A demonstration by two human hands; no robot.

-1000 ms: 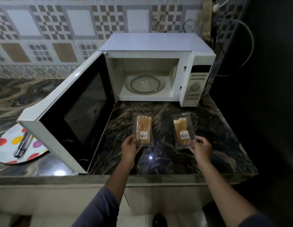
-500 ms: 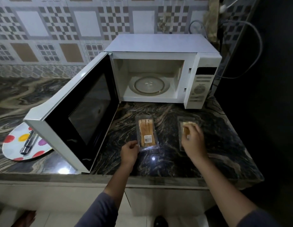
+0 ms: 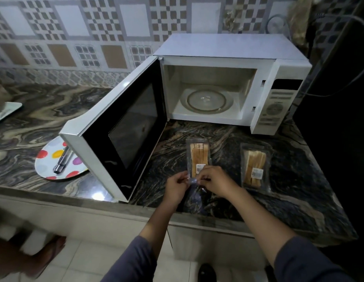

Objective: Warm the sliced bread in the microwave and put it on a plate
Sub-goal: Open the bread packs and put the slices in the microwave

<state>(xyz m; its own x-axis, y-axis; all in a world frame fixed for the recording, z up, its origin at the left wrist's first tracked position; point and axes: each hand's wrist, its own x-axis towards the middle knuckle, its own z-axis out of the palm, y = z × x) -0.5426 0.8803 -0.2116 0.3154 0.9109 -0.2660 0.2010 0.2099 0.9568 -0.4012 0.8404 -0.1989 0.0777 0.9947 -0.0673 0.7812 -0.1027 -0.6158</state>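
Note:
Two clear packets of sliced bread lie on the dark marble counter in front of the white microwave [image 3: 228,47]. My left hand [image 3: 175,187] and my right hand [image 3: 214,181] both pinch the near plastic end of the left bread packet [image 3: 198,154]. The right bread packet [image 3: 255,166] lies untouched beside my right hand. The microwave door [image 3: 124,127] stands wide open to the left, and the glass turntable [image 3: 206,100] inside is bare. A white plate with coloured dots [image 3: 48,159] sits left of the door with a pen-like tool on it.
The open door juts out over the counter's front edge [image 3: 55,196] between the plate and the packets. A pale tray [image 3: 6,111] rests at the far left. A cable [image 3: 337,82] hangs right of the microwave. A foot [image 3: 49,253] shows on the floor tiles below.
My right hand left the right packet and crossed over to the left one. Both hands now grip that packet's near end. The camera view shifted to the left.

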